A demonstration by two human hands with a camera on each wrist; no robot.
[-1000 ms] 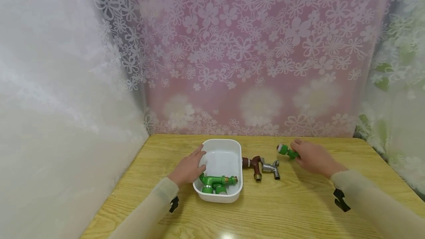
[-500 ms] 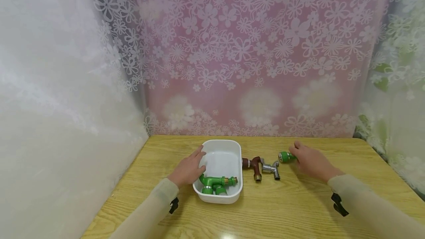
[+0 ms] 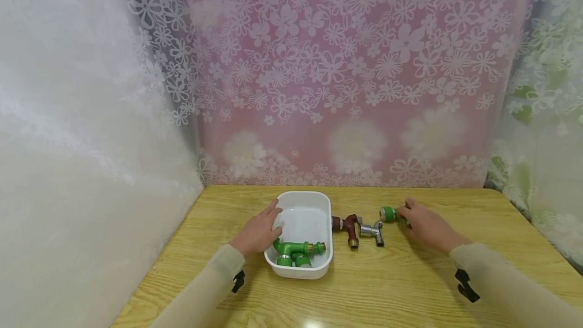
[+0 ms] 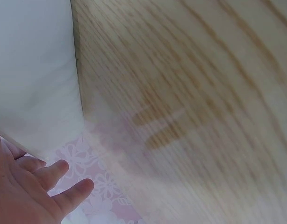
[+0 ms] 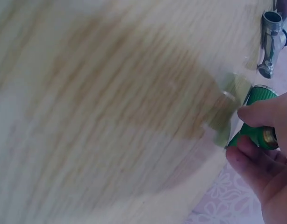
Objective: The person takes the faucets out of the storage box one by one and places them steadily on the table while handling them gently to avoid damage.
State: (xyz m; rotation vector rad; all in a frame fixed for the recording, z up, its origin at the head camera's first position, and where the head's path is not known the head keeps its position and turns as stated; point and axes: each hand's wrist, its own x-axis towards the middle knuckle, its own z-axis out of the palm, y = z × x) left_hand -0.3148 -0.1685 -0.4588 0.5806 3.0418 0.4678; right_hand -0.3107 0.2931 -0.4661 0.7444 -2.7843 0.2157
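My right hand (image 3: pixel 425 221) pinches a green faucet (image 3: pixel 388 214) with a ribbed collar, low over the right side of the table; my fingers hide much of it. In the right wrist view, thumb and fingers close round the green faucet (image 5: pixel 262 94), and a brass-coloured end shows. My left hand (image 3: pixel 257 229) lies at the left rim of a white basin (image 3: pixel 331 232), its fingers fairly straight and spread. Inside the basin's near end lie green faucets (image 3: pixel 293 248) with brass-coloured ends.
Right beside the basin lies a brown faucet (image 3: pixel 350 229), then a chrome faucet (image 3: pixel 372 231). The wooden table (image 3: pixel 364 292) ends at a pink flowered curtain (image 3: pixel 346 90). A whitish sheet (image 3: pixel 91 115) hangs along the left.
The right hand has lowered slightly and turned the green faucet, so its collar end now lies more level. The left hand and basin have stayed in place.
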